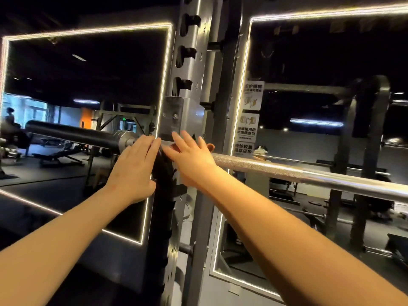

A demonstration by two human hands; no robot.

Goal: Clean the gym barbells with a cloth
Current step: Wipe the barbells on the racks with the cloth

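Both forearms stretched forward from the bottom of the view, meeting at the rack post (192,89). Barbell (309,175) lay across the rack at hand height: shaft running right, thick end sleeve (77,134) poking out left of the post. Judged heavy, rigid steel, best left seated on the rack. The rough knurled stretch near the post should drag on a cloth; the polished stretch farther right should let it slide.

Left hand (134,168) flat, fingers straight, laid by the post just beside the sleeve, holding nothing. Right hand (192,159) flat too, fingers spread, palm over the shaft where it meets the post. Small brown scrap, probably the cloth (211,147), peeked out past its far edge; whether the palm pressed it, could not tell. Hands near each other.
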